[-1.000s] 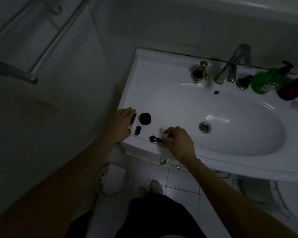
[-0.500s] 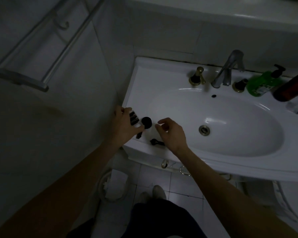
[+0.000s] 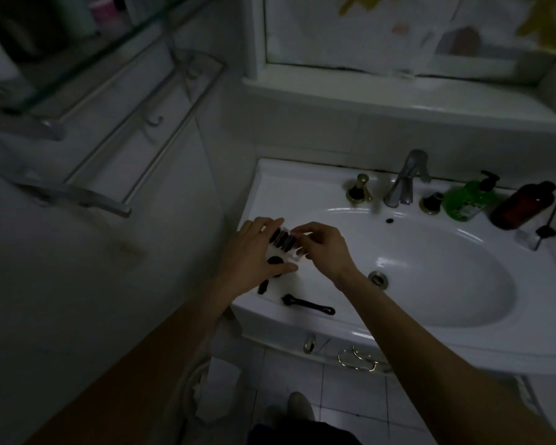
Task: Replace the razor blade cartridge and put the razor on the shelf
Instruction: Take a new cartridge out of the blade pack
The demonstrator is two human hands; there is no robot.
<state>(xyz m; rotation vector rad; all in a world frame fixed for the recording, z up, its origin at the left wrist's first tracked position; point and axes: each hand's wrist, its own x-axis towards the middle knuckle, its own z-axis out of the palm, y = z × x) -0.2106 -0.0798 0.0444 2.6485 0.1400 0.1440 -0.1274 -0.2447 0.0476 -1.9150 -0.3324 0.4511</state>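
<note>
Left hand [image 3: 254,255] grips the clear cartridge pack [image 3: 284,244] from the left, above the sink rim [image 3: 270,175]. Right hand [image 3: 325,248] pinches the pack's right end with its fingertips. The pack shows a row of dark cartridges. The razor handle [image 3: 308,306] lies free on the sink's front-left rim, below both hands. 1 small dark piece [image 3: 263,286] lies beside it.

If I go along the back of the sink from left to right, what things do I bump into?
Gold tap handle → silver faucet → second dark and gold tap handle → green pump bottle → brown bottle.
</note>
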